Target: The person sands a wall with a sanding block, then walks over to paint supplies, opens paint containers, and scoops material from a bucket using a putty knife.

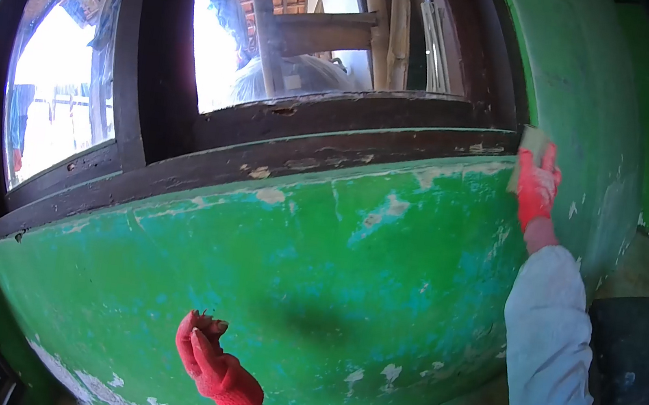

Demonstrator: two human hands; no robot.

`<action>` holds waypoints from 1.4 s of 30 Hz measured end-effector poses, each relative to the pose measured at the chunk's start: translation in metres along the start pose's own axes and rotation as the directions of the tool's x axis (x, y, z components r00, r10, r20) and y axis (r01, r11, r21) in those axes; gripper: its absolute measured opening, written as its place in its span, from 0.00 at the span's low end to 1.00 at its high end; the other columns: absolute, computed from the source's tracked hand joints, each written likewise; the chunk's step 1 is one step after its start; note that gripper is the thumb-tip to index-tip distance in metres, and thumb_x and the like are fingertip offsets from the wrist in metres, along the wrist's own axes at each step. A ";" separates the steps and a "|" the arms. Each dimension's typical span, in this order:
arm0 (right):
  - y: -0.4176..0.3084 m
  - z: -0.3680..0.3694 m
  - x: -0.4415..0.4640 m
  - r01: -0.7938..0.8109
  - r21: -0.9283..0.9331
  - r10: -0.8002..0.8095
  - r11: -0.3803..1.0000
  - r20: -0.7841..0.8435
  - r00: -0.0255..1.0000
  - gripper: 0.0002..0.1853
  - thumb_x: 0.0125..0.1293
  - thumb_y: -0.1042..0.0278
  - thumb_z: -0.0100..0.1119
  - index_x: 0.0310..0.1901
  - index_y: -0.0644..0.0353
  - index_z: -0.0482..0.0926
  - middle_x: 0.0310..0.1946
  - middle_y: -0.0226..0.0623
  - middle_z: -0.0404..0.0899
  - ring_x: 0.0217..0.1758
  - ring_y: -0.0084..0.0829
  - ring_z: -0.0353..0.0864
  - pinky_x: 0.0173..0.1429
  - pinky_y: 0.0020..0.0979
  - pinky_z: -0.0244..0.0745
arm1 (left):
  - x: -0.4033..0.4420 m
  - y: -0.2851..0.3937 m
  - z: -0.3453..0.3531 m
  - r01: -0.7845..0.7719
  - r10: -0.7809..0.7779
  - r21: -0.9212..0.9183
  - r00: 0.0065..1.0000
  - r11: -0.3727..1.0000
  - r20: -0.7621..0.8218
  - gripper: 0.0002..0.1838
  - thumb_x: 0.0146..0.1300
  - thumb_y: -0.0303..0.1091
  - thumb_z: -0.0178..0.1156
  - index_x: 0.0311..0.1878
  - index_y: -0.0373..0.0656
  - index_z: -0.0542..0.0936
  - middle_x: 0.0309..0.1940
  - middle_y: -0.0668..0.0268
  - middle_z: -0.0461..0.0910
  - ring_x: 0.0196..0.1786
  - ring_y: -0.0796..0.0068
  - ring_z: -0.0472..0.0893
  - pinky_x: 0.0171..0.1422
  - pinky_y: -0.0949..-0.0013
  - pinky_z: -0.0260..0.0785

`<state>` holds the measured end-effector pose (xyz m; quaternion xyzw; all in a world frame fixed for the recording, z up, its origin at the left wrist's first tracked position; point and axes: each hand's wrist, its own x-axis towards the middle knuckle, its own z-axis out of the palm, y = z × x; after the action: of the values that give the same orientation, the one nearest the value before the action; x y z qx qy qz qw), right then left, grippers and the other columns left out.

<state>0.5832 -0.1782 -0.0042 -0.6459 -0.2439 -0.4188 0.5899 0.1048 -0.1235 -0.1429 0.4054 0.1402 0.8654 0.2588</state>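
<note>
My right hand (536,185), in a red knit glove, is closed on a flat, tan-grey piece of sandpaper (530,148). It holds the sandpaper against the green wall beside the lower right corner of the dark wooden window frame (398,142). Low in the view, my left hand (217,365) wears a matching red glove and is raised in front of the wall, apart from it. Its fingers curl inward together, their tips dark and stained. Whether anything small sits between them is hidden.
The green wall (249,275) has chipped, whitish bare patches below the frame and along its base. Through the window panes show timber posts and roof tiles. A dark, box-like object (633,350) stands on the floor at right, past my sleeve.
</note>
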 end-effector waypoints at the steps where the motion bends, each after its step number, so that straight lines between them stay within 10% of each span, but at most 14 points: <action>1: 0.000 -0.006 0.005 -0.280 0.185 0.275 0.942 0.050 0.960 0.42 0.60 0.38 0.58 0.73 0.43 0.57 0.67 0.54 0.55 0.67 0.52 0.62 0.68 0.43 0.62 | 0.002 0.001 -0.003 -0.028 0.028 -0.006 1.000 1.000 0.005 0.16 0.74 0.35 0.44 0.57 0.36 0.71 0.45 0.61 0.75 0.43 0.70 0.73 0.56 0.64 0.67; 5: -0.061 -0.009 -0.019 -0.512 0.175 0.509 0.841 0.065 0.858 0.44 0.58 0.35 0.59 0.73 0.42 0.58 0.66 0.52 0.57 0.65 0.50 0.63 0.66 0.43 0.64 | 0.017 0.011 -0.007 -0.037 0.031 -0.071 0.996 0.997 -0.078 0.16 0.74 0.35 0.42 0.57 0.35 0.71 0.45 0.60 0.75 0.42 0.69 0.73 0.55 0.64 0.68; 7: -0.099 0.004 -0.056 -0.020 0.055 0.023 0.998 -0.059 0.998 0.41 0.58 0.41 0.62 0.71 0.42 0.60 0.65 0.50 0.58 0.64 0.50 0.64 0.66 0.43 0.64 | 0.022 0.015 -0.008 -0.058 0.049 -0.094 0.994 0.994 -0.097 0.17 0.74 0.35 0.42 0.57 0.35 0.71 0.45 0.60 0.75 0.42 0.69 0.74 0.55 0.64 0.68; 11: -0.208 -0.012 -0.137 0.609 0.090 -0.609 0.788 -0.031 0.793 0.45 0.45 0.51 0.72 0.68 0.44 0.65 0.64 0.47 0.59 0.64 0.51 0.64 0.65 0.48 0.63 | 0.016 0.025 -0.017 -0.062 0.059 -0.076 0.997 0.995 -0.044 0.20 0.77 0.37 0.36 0.60 0.33 0.68 0.47 0.60 0.72 0.45 0.71 0.72 0.55 0.66 0.68; 13: -0.238 -0.023 -0.168 0.792 0.207 -0.814 0.574 0.035 0.580 0.45 0.38 0.52 0.75 0.64 0.43 0.70 0.65 0.47 0.57 0.63 0.52 0.64 0.64 0.49 0.63 | 0.016 0.027 -0.018 -0.075 0.074 -0.046 0.997 0.996 -0.036 0.20 0.77 0.38 0.36 0.59 0.33 0.69 0.47 0.60 0.72 0.44 0.71 0.72 0.54 0.66 0.67; 16: -0.230 -0.023 -0.167 0.823 0.209 -0.846 0.528 0.046 0.531 0.45 0.36 0.52 0.76 0.63 0.44 0.71 0.64 0.47 0.58 0.63 0.51 0.65 0.64 0.49 0.63 | 0.027 0.036 -0.028 -0.034 0.021 -0.164 0.996 0.986 -0.085 0.21 0.77 0.40 0.35 0.60 0.33 0.68 0.46 0.60 0.71 0.45 0.71 0.72 0.55 0.65 0.68; 21: -0.174 -0.001 -0.123 0.205 0.050 -0.204 0.978 -0.013 0.979 0.40 0.55 0.58 0.66 0.70 0.48 0.63 0.63 0.46 0.62 0.64 0.50 0.66 0.68 0.43 0.64 | 0.058 0.043 -0.066 -0.161 0.146 -0.056 0.967 0.985 -0.209 0.21 0.76 0.39 0.36 0.60 0.32 0.67 0.47 0.58 0.72 0.45 0.69 0.73 0.56 0.64 0.68; 24: -0.237 -0.011 -0.140 0.232 -0.019 -0.231 0.973 0.043 0.972 0.40 0.54 0.56 0.67 0.70 0.48 0.63 0.62 0.47 0.62 0.63 0.49 0.66 0.66 0.43 0.65 | 0.072 0.045 -0.076 -0.181 0.146 -0.070 0.925 0.981 -0.350 0.22 0.76 0.37 0.35 0.60 0.30 0.67 0.47 0.55 0.72 0.43 0.67 0.73 0.55 0.63 0.69; 28: -0.376 -0.026 -0.226 0.736 0.184 -0.755 0.652 0.065 0.653 0.35 0.41 0.53 0.72 0.57 0.36 0.74 0.55 0.44 0.64 0.54 0.44 0.71 0.55 0.46 0.70 | 0.067 0.043 -0.081 -0.205 0.171 -0.085 0.937 0.975 -0.304 0.23 0.76 0.40 0.38 0.64 0.31 0.64 0.51 0.57 0.70 0.49 0.68 0.73 0.61 0.65 0.67; 33: -0.405 -0.019 -0.261 0.870 0.362 -0.927 0.336 -0.035 0.373 0.39 0.39 0.52 0.73 0.59 0.41 0.73 0.63 0.44 0.58 0.62 0.50 0.64 0.62 0.50 0.65 | 0.070 0.057 -0.086 -0.219 0.193 -0.103 0.958 0.970 -0.212 0.23 0.74 0.37 0.37 0.65 0.31 0.64 0.51 0.57 0.70 0.50 0.68 0.73 0.60 0.63 0.67; 40: -0.253 -0.019 -0.164 0.498 0.055 -0.500 0.866 0.054 0.864 0.39 0.55 0.56 0.66 0.69 0.48 0.63 0.67 0.45 0.58 0.67 0.49 0.63 0.68 0.43 0.64 | 0.091 0.073 -0.108 -0.260 0.214 -0.087 0.910 0.962 -0.356 0.27 0.75 0.47 0.39 0.64 0.30 0.64 0.50 0.57 0.69 0.52 0.67 0.71 0.60 0.63 0.68; 42: -0.278 -0.041 -0.160 -0.012 -0.179 0.050 0.984 0.214 0.975 0.41 0.58 0.49 0.62 0.72 0.46 0.58 0.68 0.48 0.57 0.68 0.50 0.62 0.69 0.43 0.62 | 0.092 0.074 -0.109 -0.239 0.204 -0.057 0.915 0.969 -0.349 0.28 0.76 0.47 0.39 0.64 0.30 0.64 0.50 0.57 0.69 0.52 0.67 0.71 0.60 0.63 0.68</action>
<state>0.2629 -0.1372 0.0163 -0.7415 -0.2587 -0.3562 0.5063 -0.0534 -0.1369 -0.1205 0.2497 0.0931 0.9520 0.1506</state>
